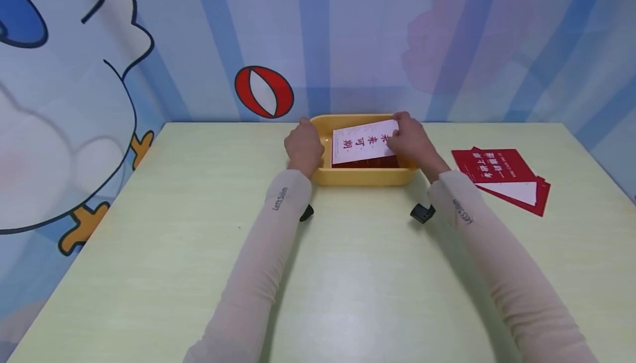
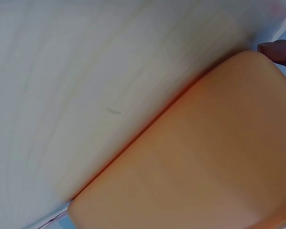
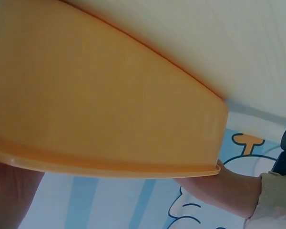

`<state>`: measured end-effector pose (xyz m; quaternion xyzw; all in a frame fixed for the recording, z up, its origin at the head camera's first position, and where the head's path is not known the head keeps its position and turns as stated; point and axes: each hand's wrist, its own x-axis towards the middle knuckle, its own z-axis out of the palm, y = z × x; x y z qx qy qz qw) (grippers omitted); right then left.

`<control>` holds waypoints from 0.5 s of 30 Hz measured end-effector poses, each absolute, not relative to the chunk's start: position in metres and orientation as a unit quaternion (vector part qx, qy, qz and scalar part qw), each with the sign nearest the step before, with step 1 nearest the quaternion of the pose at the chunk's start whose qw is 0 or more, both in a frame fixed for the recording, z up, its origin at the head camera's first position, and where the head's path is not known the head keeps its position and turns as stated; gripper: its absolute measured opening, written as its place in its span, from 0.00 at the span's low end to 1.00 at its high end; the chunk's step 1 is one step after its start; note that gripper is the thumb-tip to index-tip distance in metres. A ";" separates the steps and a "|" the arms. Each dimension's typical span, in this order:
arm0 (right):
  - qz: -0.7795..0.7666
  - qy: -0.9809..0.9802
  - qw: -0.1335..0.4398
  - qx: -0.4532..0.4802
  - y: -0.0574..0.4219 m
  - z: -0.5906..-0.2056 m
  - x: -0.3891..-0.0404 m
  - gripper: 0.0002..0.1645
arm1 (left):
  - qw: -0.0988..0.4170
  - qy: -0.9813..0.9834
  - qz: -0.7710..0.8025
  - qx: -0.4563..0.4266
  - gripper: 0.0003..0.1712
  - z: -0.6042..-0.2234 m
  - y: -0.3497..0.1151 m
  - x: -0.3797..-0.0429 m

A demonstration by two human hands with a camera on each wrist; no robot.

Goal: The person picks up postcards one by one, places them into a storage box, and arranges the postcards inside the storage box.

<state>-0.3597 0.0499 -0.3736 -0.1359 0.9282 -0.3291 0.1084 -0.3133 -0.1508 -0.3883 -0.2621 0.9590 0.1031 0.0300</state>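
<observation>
A yellow plastic bin [image 1: 365, 177] stands at the far side of the table, with a hand at each end. My left hand [image 1: 304, 143] grips its left rim; one digit [image 2: 278, 50] shows against the bin's corner in the left wrist view. At the right end, my right hand [image 1: 413, 139] holds the rim, its thumb side overlapping the card inside. That white card [image 1: 360, 145] bears red characters and lies aslant over a dark red card [image 1: 372, 163]. In the right wrist view the bin's side [image 3: 109, 90] hides most of the fingers.
Red cards [image 1: 497, 165] and a white one [image 1: 519, 191] lie fanned on the table to the right. Behind the bin rises a patterned blue backdrop [image 1: 358, 48], close to the table's far edge. Black wrist cameras [image 1: 422, 213] hang beneath the sleeves.
</observation>
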 end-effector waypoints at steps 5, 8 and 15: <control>-0.318 0.931 0.110 -0.140 0.048 -0.375 -0.360 0.41 | 0.032 0.960 0.101 -0.259 0.34 -0.388 -0.151 -0.314; -0.312 0.933 0.107 -0.146 0.048 -0.376 -0.361 0.39 | 0.033 0.961 0.101 -0.257 0.34 -0.389 -0.151 -0.314; -0.292 0.937 0.110 -0.156 0.048 -0.380 -0.363 0.36 | 0.032 0.958 0.107 -0.263 0.32 -0.389 -0.151 -0.316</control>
